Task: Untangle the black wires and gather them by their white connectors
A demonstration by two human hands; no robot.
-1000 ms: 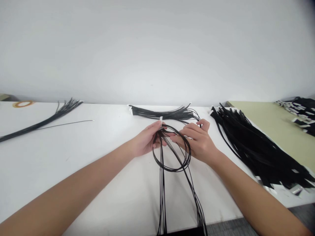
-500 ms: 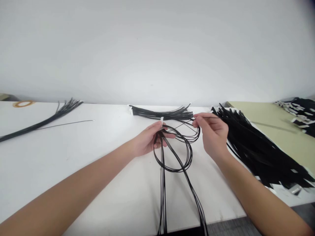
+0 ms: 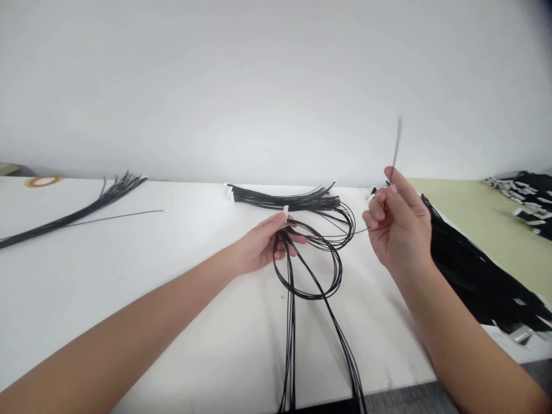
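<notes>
My left hand (image 3: 269, 241) grips a coiled bundle of thin black cables (image 3: 338, 270) near a small white connector (image 3: 286, 213). Loops of the bundle spread to the right of the fingers, and long strands hang down past the table's front edge. Raised at the right, my right hand (image 3: 403, 224) is closed on one thin black cable (image 3: 395, 146), whose blurred free end points up. Part of a strand stretches from that hand back towards the loops. Behind the left hand lies a bunch of black cables (image 3: 280, 199) with white ends.
On the white table (image 3: 194, 345), a long black cable bundle (image 3: 77, 215), a single thin wire (image 3: 125, 217) and an orange ring (image 3: 44, 181) lie left. At right are a large black cable pile (image 3: 470, 276) and more white-tipped cables (image 3: 528, 190) on a greenish surface (image 3: 452, 213).
My right hand has moved right and turned upward with the cable, drawing its strand away from the loops. My left hand has stayed nearly in place, still on the bundle.
</notes>
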